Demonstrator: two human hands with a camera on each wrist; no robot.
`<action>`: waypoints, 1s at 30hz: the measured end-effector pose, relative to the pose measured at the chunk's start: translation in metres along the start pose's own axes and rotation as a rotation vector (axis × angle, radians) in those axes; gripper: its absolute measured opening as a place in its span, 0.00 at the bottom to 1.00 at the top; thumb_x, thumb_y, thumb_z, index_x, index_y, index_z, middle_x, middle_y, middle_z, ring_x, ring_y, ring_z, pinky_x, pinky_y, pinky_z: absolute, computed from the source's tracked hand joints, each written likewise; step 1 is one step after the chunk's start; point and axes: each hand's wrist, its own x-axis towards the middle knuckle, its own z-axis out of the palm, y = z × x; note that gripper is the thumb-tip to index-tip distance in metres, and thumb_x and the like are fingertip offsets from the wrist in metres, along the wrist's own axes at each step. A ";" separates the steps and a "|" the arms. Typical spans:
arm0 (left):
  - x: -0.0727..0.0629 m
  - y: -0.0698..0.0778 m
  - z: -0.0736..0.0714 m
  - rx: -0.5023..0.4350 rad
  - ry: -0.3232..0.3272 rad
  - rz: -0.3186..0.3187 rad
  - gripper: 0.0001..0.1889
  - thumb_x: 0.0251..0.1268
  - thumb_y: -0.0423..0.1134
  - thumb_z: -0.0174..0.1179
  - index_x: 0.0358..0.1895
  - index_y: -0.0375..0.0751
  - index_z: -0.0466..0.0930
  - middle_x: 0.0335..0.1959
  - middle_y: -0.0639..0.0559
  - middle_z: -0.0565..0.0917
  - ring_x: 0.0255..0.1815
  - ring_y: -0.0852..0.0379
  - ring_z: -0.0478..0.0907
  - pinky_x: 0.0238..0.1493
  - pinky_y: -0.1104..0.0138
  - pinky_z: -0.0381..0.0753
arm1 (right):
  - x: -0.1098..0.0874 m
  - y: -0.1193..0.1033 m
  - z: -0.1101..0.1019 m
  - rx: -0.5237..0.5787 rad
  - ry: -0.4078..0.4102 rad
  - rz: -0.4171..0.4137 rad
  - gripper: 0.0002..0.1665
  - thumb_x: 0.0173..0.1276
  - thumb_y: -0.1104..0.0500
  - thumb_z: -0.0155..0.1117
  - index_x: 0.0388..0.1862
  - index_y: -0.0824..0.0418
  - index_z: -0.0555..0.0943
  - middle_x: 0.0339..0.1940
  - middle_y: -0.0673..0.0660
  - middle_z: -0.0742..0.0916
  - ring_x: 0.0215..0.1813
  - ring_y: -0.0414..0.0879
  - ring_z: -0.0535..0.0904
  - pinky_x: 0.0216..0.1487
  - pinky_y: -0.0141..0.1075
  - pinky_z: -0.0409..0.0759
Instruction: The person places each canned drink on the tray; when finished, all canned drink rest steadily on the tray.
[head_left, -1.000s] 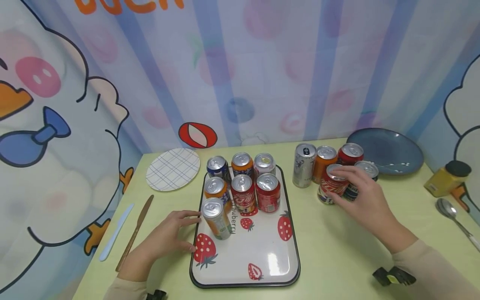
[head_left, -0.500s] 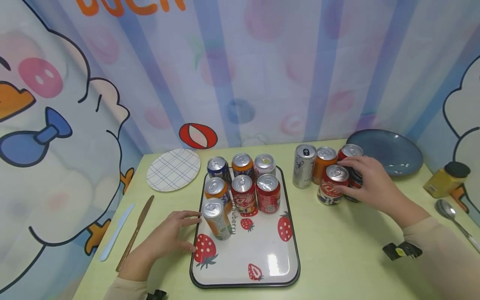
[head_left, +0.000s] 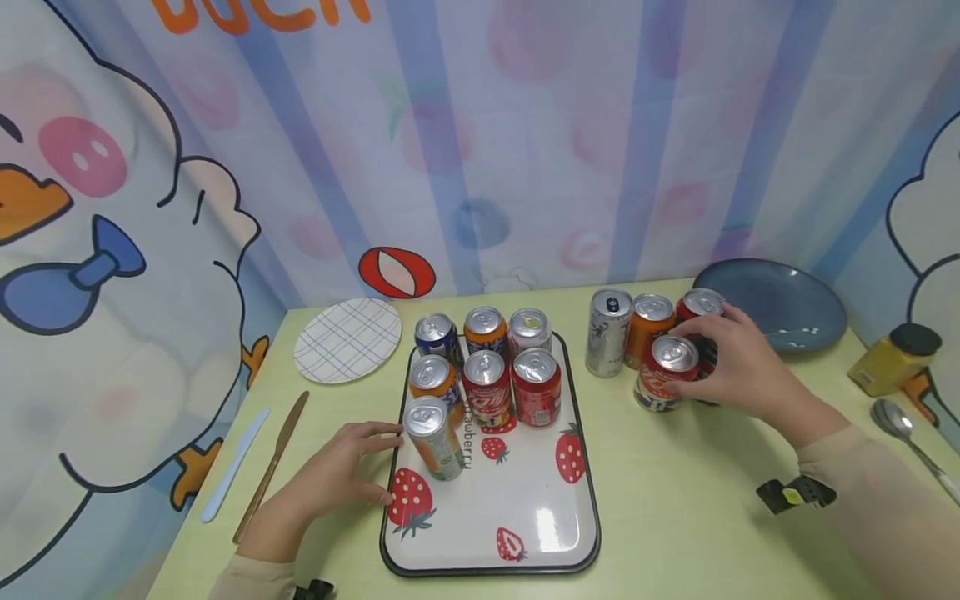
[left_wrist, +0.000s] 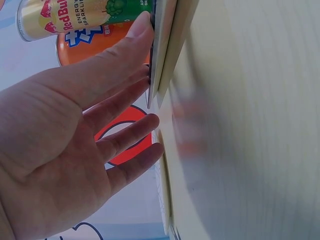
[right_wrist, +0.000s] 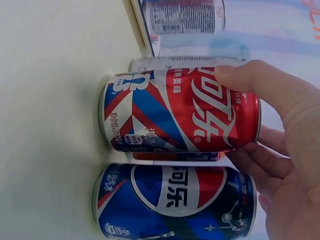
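Head view, right hand: And there it is, the right hand [head_left: 738, 358] has thumb and fingers clamped on the red Coca-Cola can [head_left: 662, 371]; half a second ago the thumb covered less of it, so I'd judge the hold is settling.
Head view, Coca-Cola: The can lies between eight and nine o'clock from that hand, silver can [head_left: 606, 337] at its ten, orange can [head_left: 647, 337] at its eleven; its lid has edged towards six.
Head view, left hand: No change here, the left hand [head_left: 341, 467] waits at nine o'clock of the strawberry tray [head_left: 465, 533], holding nothing, the Red Bull can [head_left: 437, 450] at its three.
Left wrist view, fingers: Spread apart, thumb at the tray's edge; touching or not, I can't tell. Red Bull can at twelve o'clock.
Right wrist view, label: Thumb across it, fingers behind, Pepsi can [right_wrist: 175, 200] just beside at six o'clock. Whether the Coca-Cola's base is off the table [right_wrist: 50, 150], I can't tell.
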 end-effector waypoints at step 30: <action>0.001 -0.002 0.002 0.014 -0.008 -0.006 0.40 0.42 0.46 0.84 0.65 0.44 0.83 0.73 0.47 0.75 0.75 0.36 0.67 0.76 0.40 0.68 | -0.003 -0.159 0.088 0.370 -0.018 -0.039 0.37 0.43 0.52 0.90 0.53 0.53 0.83 0.50 0.46 0.86 0.49 0.39 0.81 0.46 0.37 0.87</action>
